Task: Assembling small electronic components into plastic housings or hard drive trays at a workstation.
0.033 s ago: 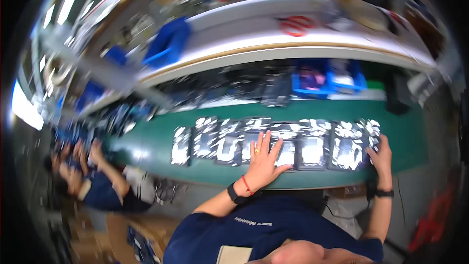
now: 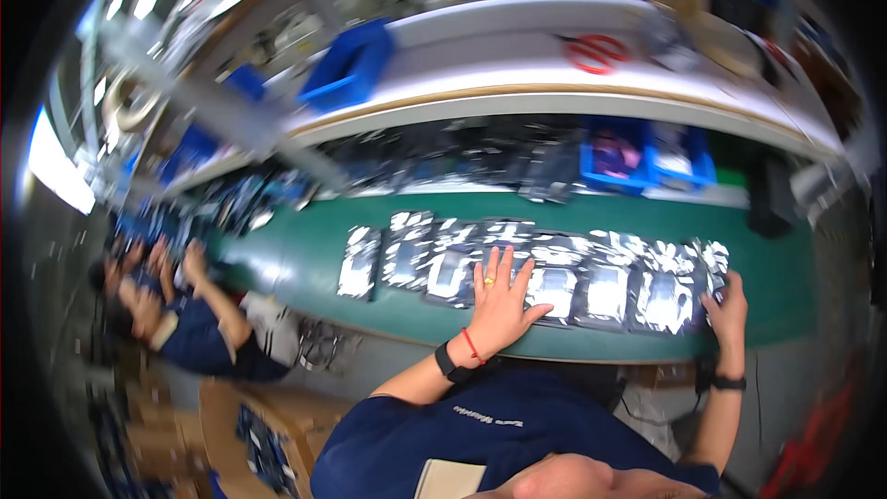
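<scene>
Packets [image 2: 607, 298] under the wide-fingered left hand [image 2: 500, 310], beside the right hand [image 2: 728, 312], its grip unclear.

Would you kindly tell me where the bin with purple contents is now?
In the head view, the blue bin stands right of centre below the white shelf, immediately left of another blue bin, beyond the shiny packets.

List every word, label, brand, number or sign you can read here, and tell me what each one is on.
Nothing reads clearly enough to quote.
Navy shirt of the person at the table: a short line of pale lettering across it, too small and blurred to read with certainty.
Shiny packets: glare and blur; no lettering can be made out.
Blue bins under the shelf: no readable label.
</scene>
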Demonstrator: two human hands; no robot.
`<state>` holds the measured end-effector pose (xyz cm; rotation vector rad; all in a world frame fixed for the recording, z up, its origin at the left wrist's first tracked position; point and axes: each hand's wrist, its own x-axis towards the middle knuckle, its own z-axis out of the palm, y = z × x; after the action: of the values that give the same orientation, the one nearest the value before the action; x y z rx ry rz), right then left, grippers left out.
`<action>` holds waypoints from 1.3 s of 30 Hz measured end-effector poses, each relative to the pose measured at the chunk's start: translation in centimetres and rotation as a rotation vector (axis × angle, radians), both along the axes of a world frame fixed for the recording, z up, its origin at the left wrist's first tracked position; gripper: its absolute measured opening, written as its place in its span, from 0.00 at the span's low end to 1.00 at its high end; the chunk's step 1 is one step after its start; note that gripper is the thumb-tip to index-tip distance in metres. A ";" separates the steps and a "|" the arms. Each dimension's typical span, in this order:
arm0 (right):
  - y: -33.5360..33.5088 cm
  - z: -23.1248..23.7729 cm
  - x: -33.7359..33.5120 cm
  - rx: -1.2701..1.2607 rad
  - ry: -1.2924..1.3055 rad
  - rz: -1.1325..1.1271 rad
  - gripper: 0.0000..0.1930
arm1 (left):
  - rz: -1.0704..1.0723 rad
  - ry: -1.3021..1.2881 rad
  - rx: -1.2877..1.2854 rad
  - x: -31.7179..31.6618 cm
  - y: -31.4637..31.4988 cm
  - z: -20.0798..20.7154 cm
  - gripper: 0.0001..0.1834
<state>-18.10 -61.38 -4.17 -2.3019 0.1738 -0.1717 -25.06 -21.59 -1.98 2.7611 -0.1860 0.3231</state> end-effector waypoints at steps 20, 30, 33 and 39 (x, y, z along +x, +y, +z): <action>24.5 1.5 -1.2 -0.102 0.063 0.225 0.32 | 1.333 -0.004 -0.277 -6.3 38.4 -2.6 0.47; 38.5 1.2 -2.3 0.109 0.031 0.564 0.31 | 1.173 -0.059 -0.338 -13.6 60.8 -5.2 0.50; 42.0 0.7 -1.7 0.192 0.172 0.600 0.34 | 1.124 -0.092 -0.400 -13.7 64.1 -5.6 0.29; 43.4 -1.9 -0.5 0.325 0.121 0.686 0.37 | 1.018 -0.396 -0.048 -9.8 61.0 -4.5 0.25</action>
<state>-18.63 -17.96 -6.11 -1.9233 -0.4923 0.3240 -34.82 39.40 -6.44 2.4735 1.1352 1.0847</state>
